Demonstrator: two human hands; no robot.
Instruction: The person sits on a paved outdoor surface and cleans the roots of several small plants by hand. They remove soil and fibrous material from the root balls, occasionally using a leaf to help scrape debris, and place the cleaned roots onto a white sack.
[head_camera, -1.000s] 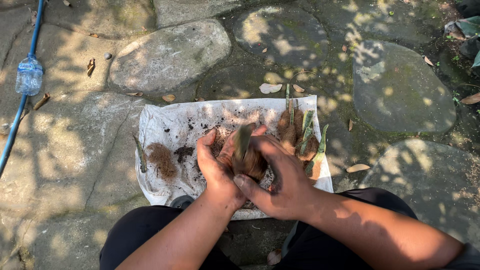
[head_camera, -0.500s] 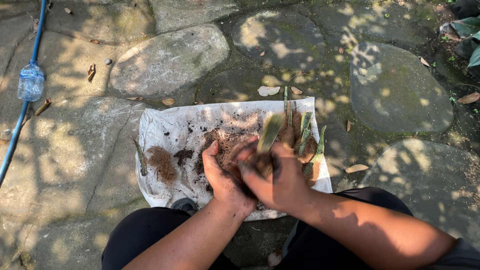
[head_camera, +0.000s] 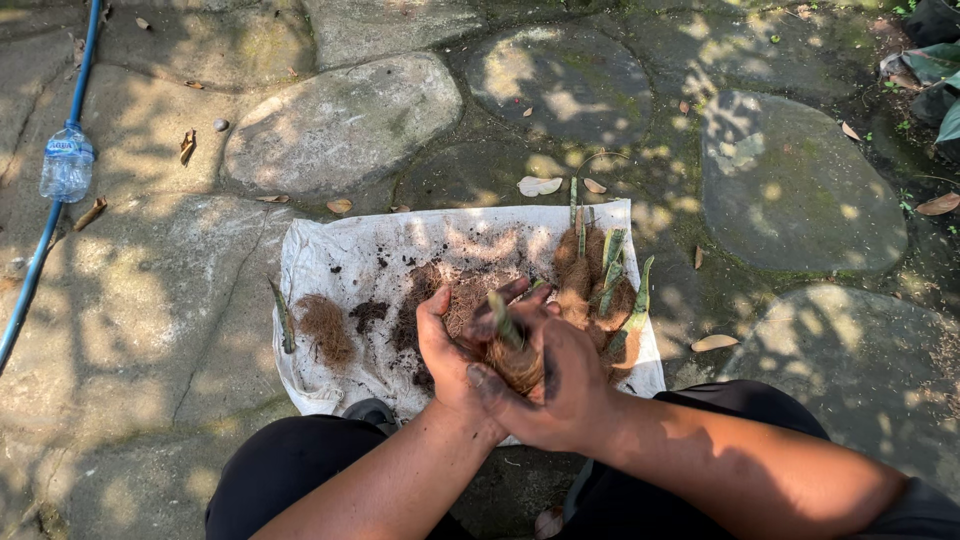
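Across the centre of the frame lay a white sheet (head_camera: 330, 260) on stone paving (head_camera: 340, 125), scattered with soil and brown fibre. At lower centre, the left hand (head_camera: 450, 350) and right hand (head_camera: 560, 385) were both closed around a small green cutting (head_camera: 503, 320) with a fibrous root ball. More cuttings (head_camera: 610, 275) lay just right. A plastic bottle (head_camera: 67, 163) sat upper left.

The ground is paved with large, irregular flat stones (head_camera: 340, 125), grey and mossy at the joints, dappled with sunlight through foliage. A blue hose (head_camera: 45, 235) runs along the left edge beside a clear plastic bottle (head_camera: 67, 163). Dry leaves (head_camera: 538, 185) lie scattered, and green plants (head_camera: 930, 70) show at the top right corner.
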